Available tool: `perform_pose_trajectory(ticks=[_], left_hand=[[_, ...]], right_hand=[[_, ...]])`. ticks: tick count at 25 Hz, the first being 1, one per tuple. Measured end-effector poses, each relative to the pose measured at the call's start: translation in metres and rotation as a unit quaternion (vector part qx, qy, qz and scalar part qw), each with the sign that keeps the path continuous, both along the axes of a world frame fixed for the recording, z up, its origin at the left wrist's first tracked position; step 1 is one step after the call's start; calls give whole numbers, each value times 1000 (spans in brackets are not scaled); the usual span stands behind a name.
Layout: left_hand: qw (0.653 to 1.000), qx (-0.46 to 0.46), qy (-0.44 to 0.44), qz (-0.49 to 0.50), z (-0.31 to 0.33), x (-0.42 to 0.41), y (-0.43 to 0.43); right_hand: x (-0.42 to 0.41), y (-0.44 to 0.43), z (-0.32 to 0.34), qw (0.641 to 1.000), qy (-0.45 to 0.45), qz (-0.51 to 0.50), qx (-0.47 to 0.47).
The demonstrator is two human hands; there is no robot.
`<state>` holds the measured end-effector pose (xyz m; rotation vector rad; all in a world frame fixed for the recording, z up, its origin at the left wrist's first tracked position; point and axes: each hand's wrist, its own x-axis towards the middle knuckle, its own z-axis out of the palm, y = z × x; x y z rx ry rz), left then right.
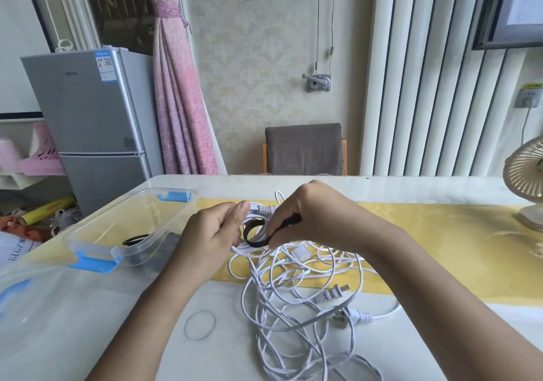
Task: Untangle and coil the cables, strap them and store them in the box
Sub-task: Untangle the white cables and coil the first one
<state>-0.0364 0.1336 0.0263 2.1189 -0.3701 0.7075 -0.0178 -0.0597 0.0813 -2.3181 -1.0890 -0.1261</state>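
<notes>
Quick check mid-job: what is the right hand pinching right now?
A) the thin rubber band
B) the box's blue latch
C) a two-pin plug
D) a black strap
D: the right hand pinches the looped black strap beside the white cable that the left hand grips, while the rubber band lies untouched on the table.

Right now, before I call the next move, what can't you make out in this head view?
- Coiled white cable: mostly hidden behind the left hand and right hand, so its turns cannot be counted.
- Black strap: one end is covered by the right hand's fingers, so the fastening is unseen.
- Box: dark items inside are blurred by the clear wall and partly behind the left hand.
- Loose cable tangle: cut off by the bottom edge.
</notes>
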Motion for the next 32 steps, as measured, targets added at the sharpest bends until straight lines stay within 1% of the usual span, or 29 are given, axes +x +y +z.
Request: perform_pose_trajectory(ticks=[3, 5, 8, 11, 13, 15, 19, 21, 23, 24, 25, 26, 27, 30, 32], left_hand=[[998, 57, -32, 24, -3, 1, 0], [996, 75, -38, 38, -3, 1, 1], [995, 87, -32, 36, 0, -3, -1], [991, 126, -24, 43, -1, -4, -4], [989, 143, -15, 43, -1, -6, -6], [989, 145, -7, 37, -1, -7, -7], [993, 117, 7, 25, -3, -5, -5], [994, 108, 0, 30, -5, -2, -5], [994, 101, 1, 37, -5, -2, -8], [995, 97, 0, 39, -6, -2, -9], [995, 91, -3, 40, -6, -2, -10], [996, 84, -5, 41, -6, -3, -12], [996, 77, -8, 42, -6, -3, -12], [997, 58, -25, 49, -5, -2, -10], [998, 42, -36, 42, -3, -4, -9]], right_hand=[[-5, 2, -2, 996, -33, 1, -88], [-9, 8, -4, 988, -52, -2, -142], [-10, 14, -8, 979, -96, -19, -176], [-11, 17, -8, 975, -122, -23, -186], [-10, 17, -8, 974, -147, -19, -172], [-9, 16, -7, 975, -163, -36, -147], [-5, 13, -6, 973, -197, -86, -89], [-2, 12, -8, 968, -217, -100, -80], [0, 16, -12, 962, -234, -107, -94], [0, 19, -15, 956, -258, -102, -93], [2, 22, -20, 943, -303, -98, -93], [2, 25, -25, 931, -342, -104, -73], [2, 28, -29, 926, -357, -115, -46], [3, 31, -37, 912, -380, -145, 47], [3, 30, -41, 900, -396, -161, 86]])
